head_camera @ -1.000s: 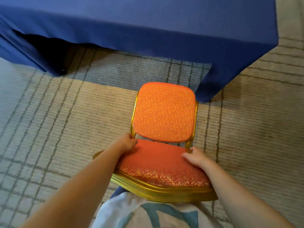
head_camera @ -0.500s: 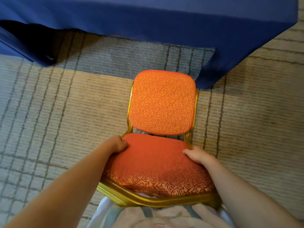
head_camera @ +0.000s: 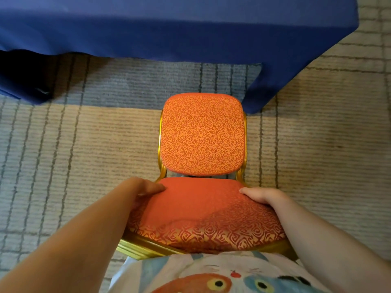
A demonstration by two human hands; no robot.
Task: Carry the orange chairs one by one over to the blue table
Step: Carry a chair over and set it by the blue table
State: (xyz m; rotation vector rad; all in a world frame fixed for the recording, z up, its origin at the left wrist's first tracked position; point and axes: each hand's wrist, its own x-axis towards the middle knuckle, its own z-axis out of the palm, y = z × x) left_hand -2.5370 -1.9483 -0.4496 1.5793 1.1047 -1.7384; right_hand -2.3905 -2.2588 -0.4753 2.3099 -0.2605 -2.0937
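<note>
The left hand (head_camera: 146, 188) grips the left edge of the seat (head_camera: 201, 214) of an orange chair (head_camera: 202, 134). One digit lies on top of the cushion and the rest curl down over the side, out of sight. The right hand (head_camera: 262, 196) holds the right edge of the seat the same way, thumb on the fabric and fingers wrapped below. Both forearms reach in from the bottom of the view, either side of a white shirt (head_camera: 211, 271) printed with cartoon animals.

The seat's front edge, rimmed by the gold frame (head_camera: 139, 249), is close against the shirt. The patterned backrest faces away, toward the blue table (head_camera: 179, 28). A hanging corner of the blue tablecloth (head_camera: 260, 92) falls just beside the backrest's upper right corner. Whether the chair's legs touch the floor cannot be told. Under everything lies a striped beige and grey-blue carpet (head_camera: 84, 155).
</note>
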